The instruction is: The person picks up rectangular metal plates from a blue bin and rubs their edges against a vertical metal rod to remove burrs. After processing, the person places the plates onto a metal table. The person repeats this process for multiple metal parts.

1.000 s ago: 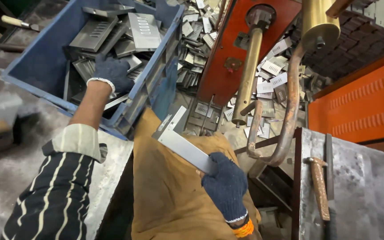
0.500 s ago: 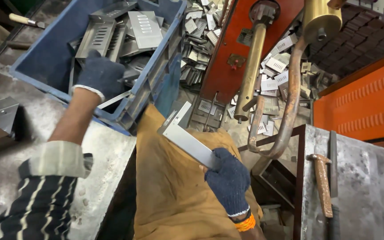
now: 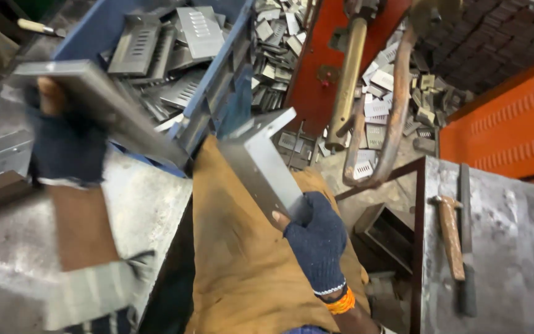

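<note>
My left hand [image 3: 63, 145], in a dark blue glove, grips a long grey sheet-metal part [image 3: 103, 108] and holds it raised in front of the blue crate [image 3: 217, 80]; the hand is blurred by motion. My right hand [image 3: 316, 238], also gloved, holds a bent grey metal bracket [image 3: 261, 164] over the brown cloth [image 3: 242, 266] on my lap. The crate holds several slotted grey metal plates [image 3: 199, 28].
A grey metal bench [image 3: 137, 210] carries the crate at left. A brass-coloured rod [image 3: 348, 74] and a curved pipe [image 3: 397, 111] hang from an orange-red machine [image 3: 316, 62]. Loose metal pieces [image 3: 378, 105] litter the floor. A rusty hammer [image 3: 449, 235] lies on the right-hand table [image 3: 514, 247].
My left hand has lifted a long metal part out of the blue crate and pulled it toward me. My right hand keeps holding the bracket, almost unmoved.
</note>
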